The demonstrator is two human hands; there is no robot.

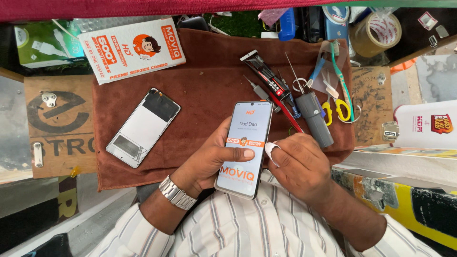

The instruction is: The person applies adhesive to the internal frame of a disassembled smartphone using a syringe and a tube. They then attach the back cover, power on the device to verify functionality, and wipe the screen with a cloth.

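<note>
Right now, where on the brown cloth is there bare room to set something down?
Bare brown cloth lies between the phone back frame, the printed packet and the glue tube. The right side is crowded: grey handle, scissors, tweezers.

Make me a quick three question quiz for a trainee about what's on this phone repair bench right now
1. True or false: the left hand holds the phone display panel, with its thumb across the front.
2. What does the right hand pinch at the panel's right edge? A) a screwdriver B) a small white wipe C) the scissors
3. Which thing lies apart on the left of the brown cloth?

Key
1. True.
2. B. The yellow-handled scissors and the black glue tube lie untouched on the cloth above the hands.
3. The opened phone body, lying flat, touched by neither hand.
</note>
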